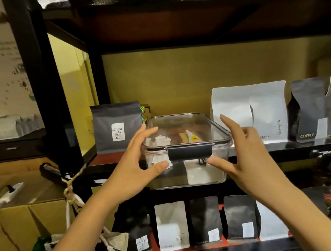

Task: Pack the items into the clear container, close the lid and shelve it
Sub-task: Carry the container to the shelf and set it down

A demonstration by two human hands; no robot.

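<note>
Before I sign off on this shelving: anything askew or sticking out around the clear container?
Yes: the clear container overhangs the shelf front edge, its front above the lower row of coffee bags. Its lid looks seated, the black latch down. Both hands are open beside it.

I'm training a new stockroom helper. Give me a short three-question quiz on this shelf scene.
1. True or false: the lid on the clear plastic container is closed.
2. What stands directly left of it: (a) a dark grey coffee bag with a white label, (b) a glass jar, (c) a book?
3. Which word is printed on the dark bag at the right?

Key: 1 true; 2 a; 3 COFFEE.
</note>
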